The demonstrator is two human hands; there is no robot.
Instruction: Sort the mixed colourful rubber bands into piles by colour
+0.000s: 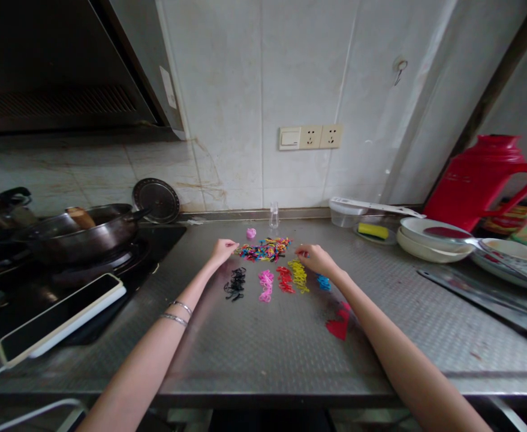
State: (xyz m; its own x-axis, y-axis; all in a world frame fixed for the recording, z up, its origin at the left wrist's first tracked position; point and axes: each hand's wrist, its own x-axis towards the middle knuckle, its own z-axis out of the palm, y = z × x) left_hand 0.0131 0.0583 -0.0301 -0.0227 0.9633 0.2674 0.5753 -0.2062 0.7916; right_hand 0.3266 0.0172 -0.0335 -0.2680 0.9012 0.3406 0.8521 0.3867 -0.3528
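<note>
A mixed pile of small multicoloured rubber bands (265, 249) lies on the steel counter. My left hand (224, 251) is at the pile's left edge, thumb and fingers pinched together; what they hold is too small to make out. Right of the pile, my right hand (316, 259) has its fingers curled closed, with a tiny red bit showing at the fingertips. Nearer to me lie separate heaps: black bands (235, 284), pink bands (265, 285), red bands (285, 279), yellow bands (298, 276) and blue bands (323, 282), the blue ones below my right hand.
Behind the pile are a pink cap (251, 233) and a small clear bottle (274, 216). A red packet piece (339, 322) lies by my right forearm. Bowls (429, 247), a knife (479, 300) and a red thermos (474, 180) are right; a phone (60, 318) and pan (83, 231) left.
</note>
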